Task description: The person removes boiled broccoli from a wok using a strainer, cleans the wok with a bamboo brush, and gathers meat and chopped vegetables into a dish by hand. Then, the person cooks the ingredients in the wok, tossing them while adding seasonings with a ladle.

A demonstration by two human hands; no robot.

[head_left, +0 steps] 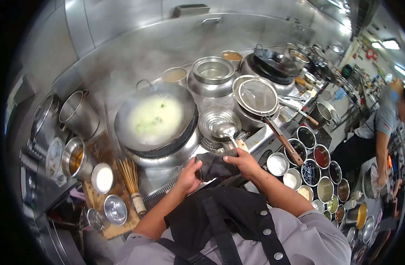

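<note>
A dark folded cloth (215, 166) is stretched between my two hands in front of my apron. My left hand (190, 177) grips its left end, and my right hand (246, 163) has its upper right corner. Beyond my left hand, a large wok (123, 128) on the burner holds pale, foamy, steaming liquid with green bits. Just past the cloth lies a metal ladle (225, 130), its bowl on a perforated strainer (215, 115). The ladle's handle end is close to my right hand; whether they touch I cannot tell.
A bamboo brush (132, 185) leans left of the stove, near a wooden board (123, 223) with metal bowls. On the right, a fine-mesh sieve (257, 96) rests over a pot, beside several sauce containers (310, 172). A co-worker (379, 128) stands at far right.
</note>
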